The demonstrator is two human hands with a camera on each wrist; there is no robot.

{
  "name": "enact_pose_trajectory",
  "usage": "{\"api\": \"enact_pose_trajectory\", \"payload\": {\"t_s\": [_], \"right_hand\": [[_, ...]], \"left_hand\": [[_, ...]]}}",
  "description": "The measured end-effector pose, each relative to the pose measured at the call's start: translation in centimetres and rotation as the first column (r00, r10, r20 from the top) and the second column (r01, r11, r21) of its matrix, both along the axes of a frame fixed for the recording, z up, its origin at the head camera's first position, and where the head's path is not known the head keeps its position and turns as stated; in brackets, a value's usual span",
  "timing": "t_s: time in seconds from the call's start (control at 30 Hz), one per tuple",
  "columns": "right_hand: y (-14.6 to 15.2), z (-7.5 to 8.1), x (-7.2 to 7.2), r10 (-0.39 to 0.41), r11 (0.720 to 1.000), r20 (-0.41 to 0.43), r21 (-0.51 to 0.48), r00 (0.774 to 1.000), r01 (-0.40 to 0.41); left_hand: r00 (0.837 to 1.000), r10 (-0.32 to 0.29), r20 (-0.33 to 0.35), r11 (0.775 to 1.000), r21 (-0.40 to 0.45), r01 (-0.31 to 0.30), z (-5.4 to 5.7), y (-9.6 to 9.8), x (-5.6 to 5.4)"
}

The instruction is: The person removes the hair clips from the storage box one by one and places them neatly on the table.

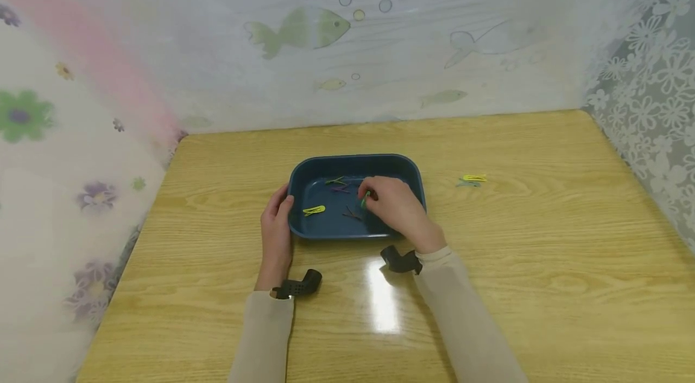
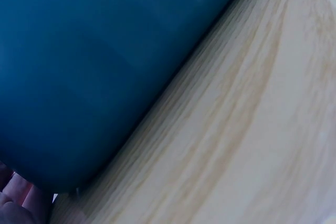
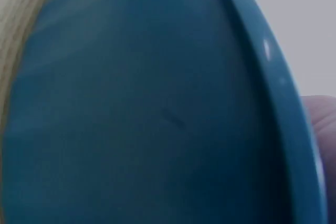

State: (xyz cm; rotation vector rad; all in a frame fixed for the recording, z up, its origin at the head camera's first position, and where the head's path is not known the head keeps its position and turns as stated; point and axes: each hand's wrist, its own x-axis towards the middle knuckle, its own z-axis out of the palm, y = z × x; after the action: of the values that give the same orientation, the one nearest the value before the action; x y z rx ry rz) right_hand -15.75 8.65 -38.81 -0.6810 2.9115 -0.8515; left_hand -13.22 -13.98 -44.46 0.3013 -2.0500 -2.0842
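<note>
dark blue, the tray (image 1: pixel 331 231) sits on the wooden table (image 1: pixel 543 238) in front of me. my left hand (image 1: pixel 276 223) grips its left side, thumb over the rim, fingers outside the wall, probably to steady it while i reach in. my right hand (image 1: pixel 396 205) is over the right half, fingertips pinching a green clip (image 1: pixel 365 198) above the tray floor; so thin a thing seems to call for just the tips. its long axis stands steep, leaning slightly right at the top; my fingers hide which end is closed. inside the tray, a yellow clip (image 1: pixel 315 210) lies near the left wall, long axis nearly sideways, closed end right, legs left. a dark clip (image 1: pixel 352 213) slants by the middle; a purple clip (image 1: pixel 341 189) and an olive clip (image 1: pixel 335 181) lie crosswise further back.
</note>
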Motion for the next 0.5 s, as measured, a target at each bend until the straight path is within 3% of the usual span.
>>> {"api": "enact_pose_trajectory", "payload": {"t_s": [0.5], "right_hand": [[2.1,0.2,-0.7,-0.03,0.995,0.024,-0.097,0.999,0.032]], "left_hand": [[1.0,0.0,0.0,1.0,0.011,0.0,0.1,0.1,0.0]]}}
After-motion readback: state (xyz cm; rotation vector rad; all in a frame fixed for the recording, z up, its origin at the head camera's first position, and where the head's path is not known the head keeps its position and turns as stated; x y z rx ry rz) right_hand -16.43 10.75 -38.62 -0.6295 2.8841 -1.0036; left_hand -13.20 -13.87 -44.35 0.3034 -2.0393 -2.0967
